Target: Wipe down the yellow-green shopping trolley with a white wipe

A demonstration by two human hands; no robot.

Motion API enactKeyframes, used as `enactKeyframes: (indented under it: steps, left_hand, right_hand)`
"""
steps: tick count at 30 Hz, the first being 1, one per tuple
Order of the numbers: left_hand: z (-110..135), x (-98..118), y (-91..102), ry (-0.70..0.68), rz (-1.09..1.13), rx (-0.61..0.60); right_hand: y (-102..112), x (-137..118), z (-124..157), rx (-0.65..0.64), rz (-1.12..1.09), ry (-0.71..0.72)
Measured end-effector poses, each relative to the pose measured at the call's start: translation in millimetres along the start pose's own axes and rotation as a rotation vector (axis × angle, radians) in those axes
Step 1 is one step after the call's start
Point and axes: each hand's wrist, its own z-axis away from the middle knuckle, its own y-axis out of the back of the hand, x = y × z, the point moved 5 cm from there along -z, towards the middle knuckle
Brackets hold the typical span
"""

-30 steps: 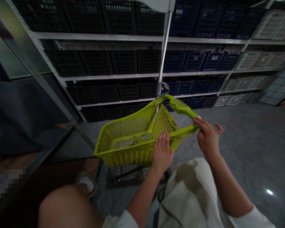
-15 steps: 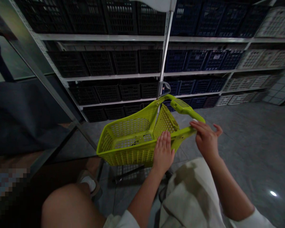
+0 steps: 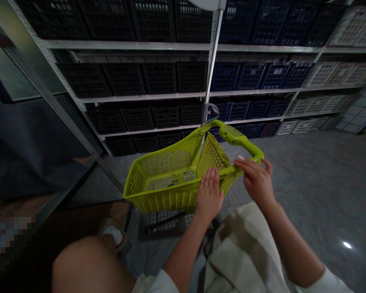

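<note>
A lime-green plastic shopping cart [image 3: 163, 199] stands in front of me, its perforated basket holding nothing that I can see. My left hand [image 3: 210, 197] lies on the near rim, fingers straight and flat across it, thumb to the right. On the side arm near the curved push handle [image 3: 236, 137] rests my right hand [image 3: 258, 179], fingers bent over the arm and thumb raised. A small white piece [image 3: 240, 157] shows at its fingertips, mostly hidden; its kind is unclear. The fold-down perforated flap [image 3: 212, 152] stands inside the basket beside the handle.
White shelving [image 3: 134, 97] runs behind the cart, carrying black crates [image 3: 160, 77], blue crates [image 3: 251, 76] and white crates [image 3: 321, 74]. A metal post [image 3: 70, 112] and dark cloth [image 3: 27, 150] are at left. My knees flank the cart above the grey tiled floor [image 3: 317, 175].
My right hand has slid left along the cart's side arm, away from the handle's end, and the white piece moved with it. My left hand and the cart have barely moved.
</note>
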Motion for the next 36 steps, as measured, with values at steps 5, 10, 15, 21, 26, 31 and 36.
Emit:
enactKeyframes:
  steps: [5, 10, 15, 21, 26, 31, 36]
  left_hand:
    - [-1, 4, -3.5, 0.026, 0.006, 0.012]
    - [0, 4, -3.0, 0.023, 0.043, 0.033]
    - [0, 0, 1.5, 0.006, 0.030, 0.018]
    - [-1, 4, 0.3, 0.025, 0.013, 0.011]
    - [0, 5, -1.1, 0.016, 0.030, 0.029]
    - [2, 0, 2.2, 0.003, 0.049, 0.020]
    - [1, 1, 3.3, 0.013, 0.051, 0.009]
  right_hand:
    - [12, 39, -7, 0.151, 0.108, -0.203]
    - [-17, -41, 9, 0.011, 0.020, -0.025]
    - [-17, -44, 11, -0.083, -0.046, 0.081]
    - [14, 37, -8, 0.131, 0.105, -0.175]
    - [-11, -28, 3, 0.037, 0.077, -0.087]
    - [-18, -54, 10, -0.109, -0.045, 0.093]
    - [13, 28, -4, 0.081, 0.073, -0.086]
